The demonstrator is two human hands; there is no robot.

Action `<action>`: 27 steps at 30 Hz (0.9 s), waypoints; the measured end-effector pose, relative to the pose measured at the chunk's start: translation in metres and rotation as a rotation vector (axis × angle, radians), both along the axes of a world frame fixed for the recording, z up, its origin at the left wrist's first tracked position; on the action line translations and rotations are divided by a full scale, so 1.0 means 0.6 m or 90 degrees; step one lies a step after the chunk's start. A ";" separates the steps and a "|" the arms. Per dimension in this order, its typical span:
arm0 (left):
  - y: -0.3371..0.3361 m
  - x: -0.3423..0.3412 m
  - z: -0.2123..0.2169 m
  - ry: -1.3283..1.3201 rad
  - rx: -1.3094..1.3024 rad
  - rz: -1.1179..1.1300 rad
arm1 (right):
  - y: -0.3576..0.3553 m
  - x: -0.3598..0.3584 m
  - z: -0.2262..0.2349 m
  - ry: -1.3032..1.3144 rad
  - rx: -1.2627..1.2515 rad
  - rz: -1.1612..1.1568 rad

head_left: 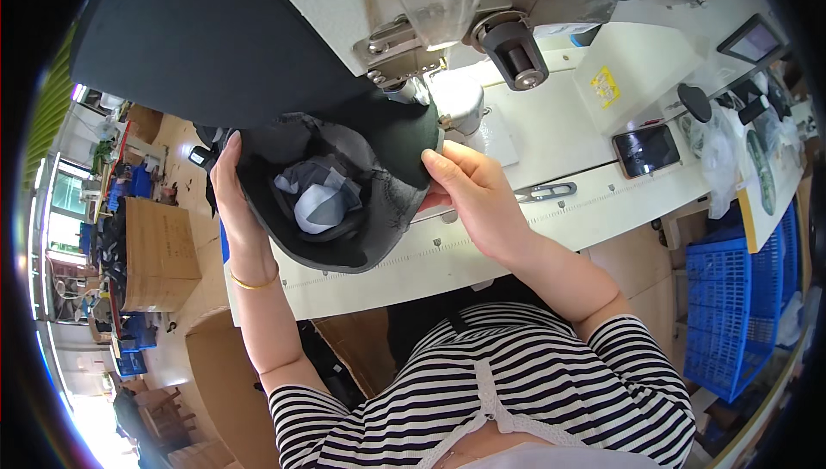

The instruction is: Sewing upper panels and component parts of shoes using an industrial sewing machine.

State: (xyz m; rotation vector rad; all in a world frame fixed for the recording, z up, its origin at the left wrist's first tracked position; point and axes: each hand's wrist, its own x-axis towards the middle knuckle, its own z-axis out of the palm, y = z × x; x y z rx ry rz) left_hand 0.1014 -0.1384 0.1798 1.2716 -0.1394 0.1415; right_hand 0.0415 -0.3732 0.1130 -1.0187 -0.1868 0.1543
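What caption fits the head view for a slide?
Both hands, left hand and right hand, hold a dark fabric cap at a white sewing machine.

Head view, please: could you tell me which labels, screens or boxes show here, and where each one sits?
Yellow rectangular label: on the white machine housing, upper right.
Dark-screened phone: flat on the white table, right of the hands.
Small grey-framed screen: far upper right.
Brown cardboard box: on the floor, left.

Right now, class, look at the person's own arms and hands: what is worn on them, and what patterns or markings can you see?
Both forearms are bare. The left hand has a thin gold bangle at the wrist. The right hand shows no jewellery. Short sleeves of a black-and-white striped top cover the upper arms. No gloves are worn.
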 end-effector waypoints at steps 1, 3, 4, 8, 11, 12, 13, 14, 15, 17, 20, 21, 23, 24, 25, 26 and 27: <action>0.000 -0.004 -0.003 0.001 -0.003 0.041 | -0.002 0.000 0.000 -0.005 -0.020 -0.004; -0.003 -0.017 -0.007 0.001 -0.004 0.082 | -0.004 -0.006 -0.003 -0.008 -0.026 -0.014; -0.006 -0.025 -0.010 -0.034 0.038 0.098 | -0.004 -0.009 -0.004 -0.010 -0.036 -0.025; -0.013 -0.051 -0.014 -0.113 0.128 0.148 | -0.009 -0.019 -0.001 -0.044 -0.050 -0.040; -0.024 -0.056 -0.015 -0.131 0.120 0.175 | -0.014 -0.013 -0.002 -0.016 -0.146 -0.048; -0.028 -0.056 -0.014 -0.140 0.107 0.184 | -0.015 -0.010 -0.002 -0.044 -0.141 -0.057; -0.028 -0.057 -0.016 -0.141 0.109 0.183 | -0.016 -0.007 -0.003 -0.072 -0.136 -0.065; -0.027 -0.059 -0.020 -0.149 0.124 0.203 | -0.017 -0.005 -0.002 -0.073 -0.133 -0.066; -0.025 -0.061 -0.022 -0.157 0.139 0.223 | -0.017 -0.004 -0.002 -0.067 -0.124 -0.074; -0.035 -0.065 -0.027 -0.186 0.206 0.272 | -0.015 -0.001 -0.002 -0.063 -0.114 -0.081; -0.042 -0.059 -0.022 -0.205 0.245 0.291 | -0.015 0.008 -0.011 -0.067 -0.102 -0.102; -0.042 -0.057 -0.018 -0.196 0.224 0.265 | -0.012 0.011 -0.013 -0.062 -0.110 -0.101; -0.034 -0.047 -0.027 -0.208 0.244 0.285 | -0.010 0.012 -0.015 -0.058 -0.119 -0.099; -0.030 -0.041 -0.030 -0.221 0.265 0.303 | -0.009 0.013 -0.015 -0.067 -0.136 -0.100; -0.029 -0.037 -0.030 -0.221 0.264 0.303 | -0.009 0.014 -0.016 -0.076 -0.152 -0.101; -0.029 -0.034 -0.030 -0.214 0.263 0.287 | -0.008 0.015 -0.018 -0.076 -0.154 -0.101; -0.029 -0.032 -0.029 -0.207 0.262 0.272 | -0.007 0.016 -0.020 -0.095 -0.159 -0.112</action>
